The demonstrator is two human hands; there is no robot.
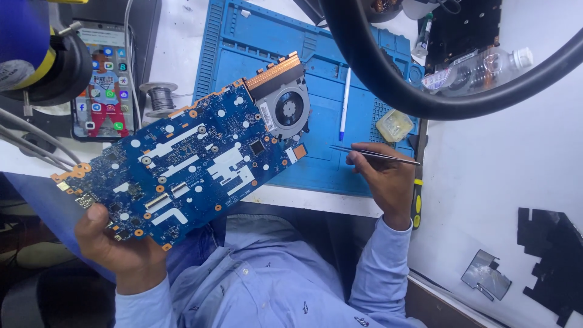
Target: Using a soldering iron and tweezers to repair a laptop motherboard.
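The big blue circuit board (182, 167) with its round grey fan (289, 110) and copper fins is up in the air, tilted, above my lap and the near edge of the white desk (498, 170). My left hand (118, 246) has a closed grip on its lower left corner, with my thumb on top and my fingers hidden under it. My right hand (385, 179) has a tight pinch grip on thin silver metal tweezers (373, 155). The tweezers lie flat, and their sharp tip points at the board's right edge, close but not touching. A blue rubber work mat (328, 67) lies on the desk behind the board. A phone (104, 79) with a lit screen lies to the left.
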